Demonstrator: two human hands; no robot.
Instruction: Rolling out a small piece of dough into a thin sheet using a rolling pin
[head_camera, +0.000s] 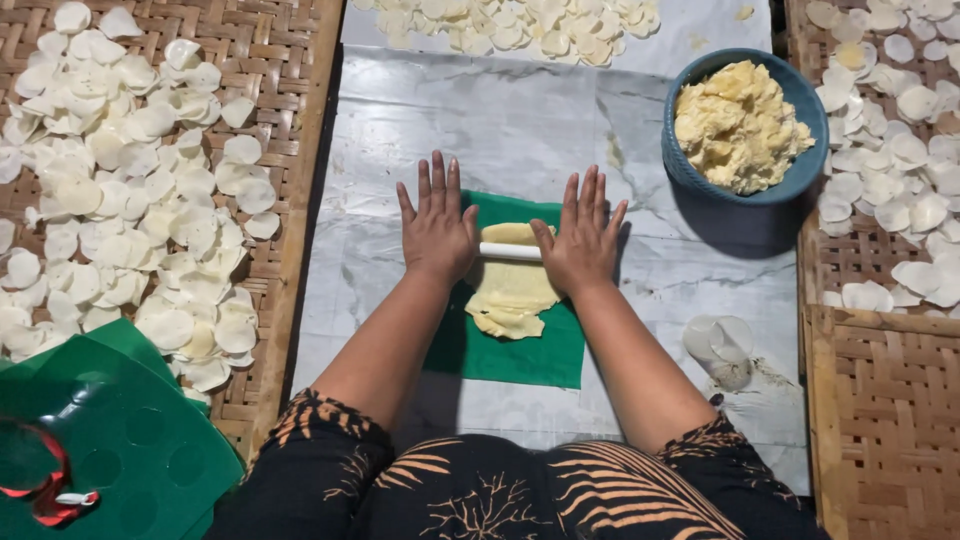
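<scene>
My left hand (437, 228) and my right hand (583, 236) lie flat, fingers spread, on a white rolling pin (510, 251). The pin rests across a pale yellow sheet of dough (510, 290), which lies flattened on a green plastic sheet (520, 355) on a marble slab (520, 130). Only the pin's middle shows between my palms. The dough stretches from the pin toward me, with a ragged near edge.
A blue bowl (690, 165) of yellow dough stands at the right. Woven bamboo trays, one at the left (290, 60) and one at the right (880, 400), hold several thin white dough rounds (120, 180). More rounds lie at the slab's far end. Green sheets (120, 440) lie at bottom left.
</scene>
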